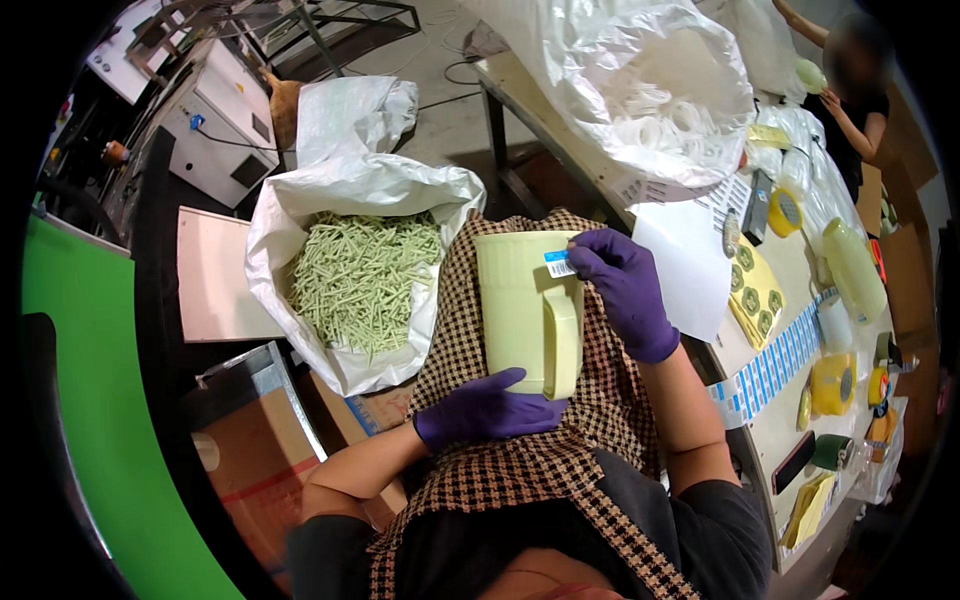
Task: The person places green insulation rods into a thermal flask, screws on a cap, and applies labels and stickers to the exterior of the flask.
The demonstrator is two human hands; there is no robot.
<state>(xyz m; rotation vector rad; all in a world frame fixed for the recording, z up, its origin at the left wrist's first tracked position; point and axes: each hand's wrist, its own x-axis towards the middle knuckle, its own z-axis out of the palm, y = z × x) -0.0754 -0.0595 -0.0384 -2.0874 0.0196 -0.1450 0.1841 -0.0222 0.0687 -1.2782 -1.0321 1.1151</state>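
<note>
A pale yellow-green plastic pitcher [520,310] lies across my lap, rim away from me and handle facing up toward the right. My left hand [495,408], in a purple glove, is wrapped round its base, with some fingers hidden underneath. Near the rim, my gloved right hand [625,290] pinches the edge of a small blue-and-white barcode label [561,264]. This label lies against the pitcher's wall; I cannot tell how much of it sticks. A checked apron [455,350] covers my lap below the pitcher.
At left stands a white sack [265,270] of thin green sticks [365,280]. The right-hand table [735,440] bears a label strip [775,355], tape rolls [832,385] and a phone [793,462]. Behind is a bag of white rings [670,125]; another person [855,110] works far right.
</note>
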